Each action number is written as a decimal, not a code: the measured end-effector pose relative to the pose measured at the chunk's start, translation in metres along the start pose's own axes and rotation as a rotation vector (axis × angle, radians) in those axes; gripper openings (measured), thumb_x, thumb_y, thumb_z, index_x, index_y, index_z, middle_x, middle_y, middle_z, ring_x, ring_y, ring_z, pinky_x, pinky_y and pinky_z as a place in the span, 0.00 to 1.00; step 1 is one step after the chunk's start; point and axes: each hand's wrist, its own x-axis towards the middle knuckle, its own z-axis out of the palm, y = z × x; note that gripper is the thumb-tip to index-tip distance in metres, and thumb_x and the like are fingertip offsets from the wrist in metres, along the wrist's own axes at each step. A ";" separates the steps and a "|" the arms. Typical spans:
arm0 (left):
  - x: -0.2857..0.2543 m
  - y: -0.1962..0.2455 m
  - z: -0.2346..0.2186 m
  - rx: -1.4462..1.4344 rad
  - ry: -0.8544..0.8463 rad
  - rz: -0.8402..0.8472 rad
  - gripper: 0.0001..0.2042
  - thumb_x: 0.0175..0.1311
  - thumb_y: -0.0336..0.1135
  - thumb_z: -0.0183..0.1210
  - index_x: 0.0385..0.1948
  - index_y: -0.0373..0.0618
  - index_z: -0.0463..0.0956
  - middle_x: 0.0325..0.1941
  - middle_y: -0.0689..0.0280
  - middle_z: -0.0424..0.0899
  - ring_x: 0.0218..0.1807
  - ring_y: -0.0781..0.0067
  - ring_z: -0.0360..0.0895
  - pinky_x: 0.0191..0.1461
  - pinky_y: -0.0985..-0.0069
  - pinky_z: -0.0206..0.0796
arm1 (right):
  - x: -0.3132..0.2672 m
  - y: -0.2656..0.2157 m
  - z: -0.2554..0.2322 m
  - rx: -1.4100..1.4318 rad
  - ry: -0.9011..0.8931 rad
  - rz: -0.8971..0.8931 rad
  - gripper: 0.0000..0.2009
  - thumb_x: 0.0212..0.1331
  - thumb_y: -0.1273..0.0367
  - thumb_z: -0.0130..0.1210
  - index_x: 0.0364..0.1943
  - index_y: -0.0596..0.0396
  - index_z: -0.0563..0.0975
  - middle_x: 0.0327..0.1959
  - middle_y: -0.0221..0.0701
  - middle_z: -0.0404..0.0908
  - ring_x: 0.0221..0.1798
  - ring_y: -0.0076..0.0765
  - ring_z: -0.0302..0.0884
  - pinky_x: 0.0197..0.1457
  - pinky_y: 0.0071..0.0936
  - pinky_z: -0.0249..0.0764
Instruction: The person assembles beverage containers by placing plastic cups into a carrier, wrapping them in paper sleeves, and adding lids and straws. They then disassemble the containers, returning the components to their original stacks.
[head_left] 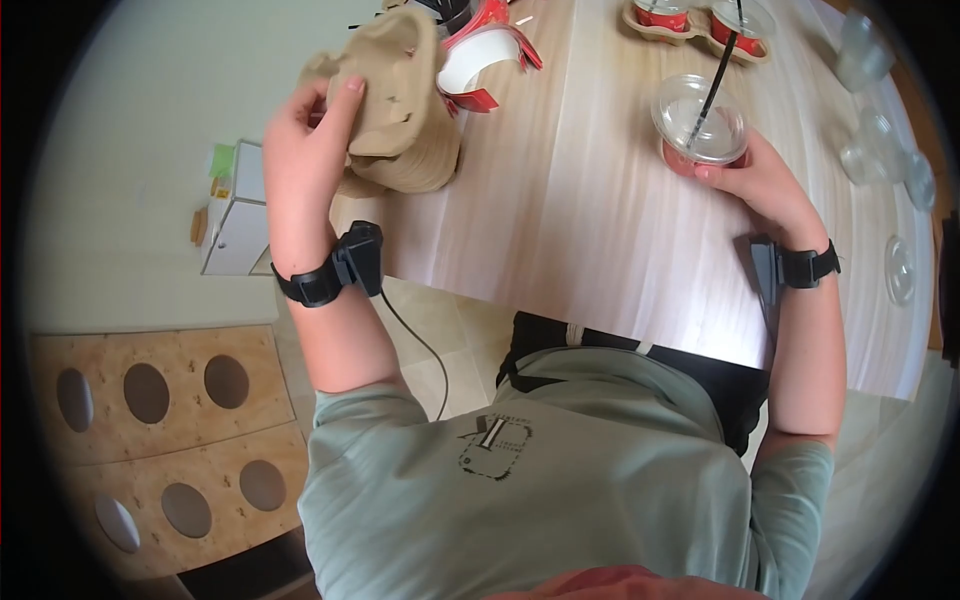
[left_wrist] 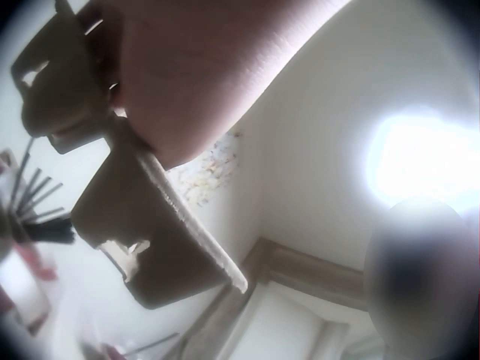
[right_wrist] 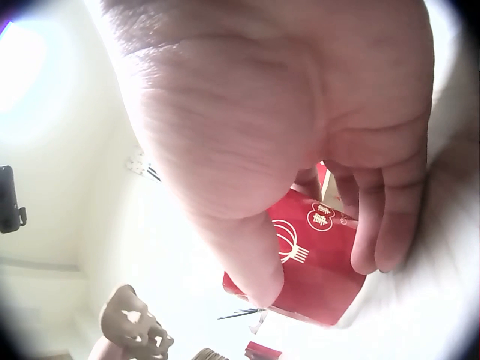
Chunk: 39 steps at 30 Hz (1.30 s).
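My left hand [head_left: 312, 150] pinches a brown pulp cup carrier [head_left: 395, 80] with the thumb on its near face. The carrier is tilted up over a stack of carriers [head_left: 425, 168] at the table's left edge. In the left wrist view the carrier [left_wrist: 150, 217] shows its cup pockets from the side. On the right, my right hand [head_left: 768, 185] grips a clear plastic cup [head_left: 690, 115] with a lid and a black straw [head_left: 715, 85]. A red sleeve with pale printing [right_wrist: 319, 259] wraps this cup, thumb and fingers on opposite sides of it.
Red paper sleeves [head_left: 487, 98] lie beyond the stack. At the back, another carrier [head_left: 683, 35] bears two red-sleeved cups. Clear plastic cups [head_left: 865, 60] and a clear lid [head_left: 900, 270] lie along the table's right side. A white cabinet [head_left: 236, 232] stands left of the table [head_left: 560, 200].
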 end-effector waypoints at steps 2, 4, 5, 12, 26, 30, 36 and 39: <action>-0.009 0.024 0.016 -0.119 -0.003 0.097 0.21 0.63 0.48 0.69 0.42 0.34 0.85 0.27 0.71 0.81 0.30 0.84 0.72 0.36 0.78 0.67 | 0.001 0.004 -0.002 0.006 0.050 -0.028 0.35 0.58 0.70 0.71 0.69 0.60 0.68 0.58 0.32 0.82 0.61 0.26 0.77 0.70 0.30 0.70; -0.019 0.045 0.035 -0.206 -0.079 0.165 0.21 0.63 0.47 0.70 0.42 0.35 0.85 0.27 0.72 0.80 0.30 0.84 0.72 0.35 0.78 0.67 | 0.004 0.008 -0.005 0.001 0.106 -0.074 0.34 0.58 0.68 0.71 0.69 0.60 0.69 0.58 0.31 0.82 0.61 0.26 0.76 0.69 0.29 0.70; -0.023 0.052 0.045 -0.250 -0.117 0.201 0.20 0.62 0.47 0.70 0.43 0.35 0.84 0.27 0.72 0.80 0.29 0.84 0.71 0.35 0.78 0.67 | 0.007 0.011 -0.008 -0.007 0.138 -0.106 0.34 0.58 0.67 0.71 0.68 0.59 0.69 0.58 0.31 0.81 0.61 0.26 0.76 0.68 0.29 0.70; -0.046 0.067 0.117 0.121 -0.345 0.354 0.25 0.61 0.55 0.65 0.43 0.37 0.84 0.33 0.52 0.86 0.38 0.50 0.84 0.42 0.61 0.75 | 0.013 0.010 -0.028 -0.160 0.404 -0.183 0.34 0.59 0.65 0.71 0.69 0.59 0.69 0.58 0.31 0.79 0.57 0.27 0.75 0.63 0.28 0.71; -0.047 0.078 0.232 -0.037 -0.666 0.378 0.22 0.67 0.51 0.63 0.37 0.33 0.80 0.25 0.58 0.80 0.29 0.67 0.78 0.36 0.70 0.69 | 0.016 0.005 -0.027 -0.065 0.492 -0.346 0.30 0.57 0.65 0.73 0.63 0.58 0.74 0.54 0.30 0.82 0.52 0.24 0.77 0.58 0.26 0.73; -0.043 0.066 0.225 -0.243 -0.731 0.312 0.24 0.70 0.49 0.62 0.53 0.32 0.79 0.32 0.63 0.84 0.34 0.72 0.79 0.42 0.75 0.70 | 0.017 0.000 -0.025 -0.174 0.470 -0.362 0.28 0.60 0.67 0.71 0.64 0.58 0.75 0.56 0.30 0.83 0.58 0.26 0.78 0.64 0.29 0.73; -0.019 0.059 0.201 -0.670 -0.770 0.169 0.34 0.73 0.51 0.59 0.71 0.37 0.64 0.58 0.60 0.83 0.55 0.71 0.79 0.59 0.72 0.71 | 0.009 -0.010 -0.007 -0.154 0.362 -0.394 0.31 0.53 0.65 0.75 0.61 0.59 0.76 0.49 0.32 0.84 0.50 0.25 0.78 0.55 0.28 0.76; -0.023 0.057 0.206 -1.017 -0.851 0.162 0.34 0.74 0.50 0.59 0.73 0.40 0.61 0.64 0.62 0.77 0.63 0.72 0.74 0.67 0.73 0.65 | 0.004 -0.012 0.003 -0.227 0.220 -0.451 0.29 0.54 0.68 0.73 0.61 0.59 0.76 0.50 0.34 0.85 0.52 0.28 0.80 0.58 0.30 0.77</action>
